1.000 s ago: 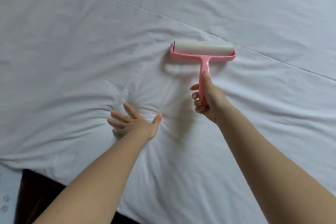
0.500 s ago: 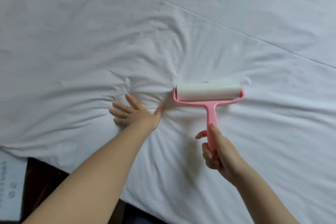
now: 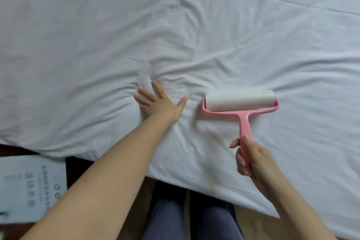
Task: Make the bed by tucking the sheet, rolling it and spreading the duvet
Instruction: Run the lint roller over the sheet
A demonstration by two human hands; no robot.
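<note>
White sheet (image 3: 194, 25), creased, covering the bed. Left hand (image 3: 158, 103) pressed flat on it, fingers spread, wrinkles radiating outward. Pink lint roller (image 3: 240, 103) with its white drum on the sheet just beside that hand; right hand (image 3: 251, 159) grips its handle. Printed white bag (image 3: 29, 185) at lower left.

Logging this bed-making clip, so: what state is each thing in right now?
left hand: flat, fingers spread, pressing the sheet.
right hand: gripping the handle of the lint roller.
lint roller: roll down on the sheet, handle held.
sheet: spread over the bed, creased around the left hand.
</note>
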